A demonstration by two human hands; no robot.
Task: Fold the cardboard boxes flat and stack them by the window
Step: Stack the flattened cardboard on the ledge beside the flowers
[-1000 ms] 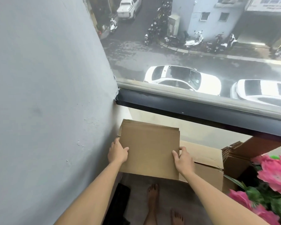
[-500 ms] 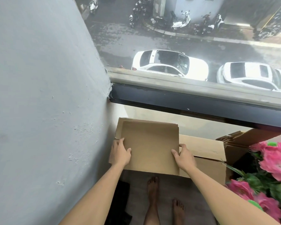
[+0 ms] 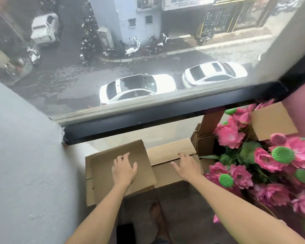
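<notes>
Looking down from the head camera, the left hand (image 3: 124,169) lies spread, fingers straight, on the flattened cardboard stack (image 3: 102,173) below the window frame (image 3: 165,111), against the wall. The right hand (image 3: 187,167) rests open-fingered on a neighbouring box (image 3: 167,152). The stack's sheets sit skewed, so pressing off-centre could slide the top one off; the flowers (image 3: 264,161) crowd the right side.
</notes>
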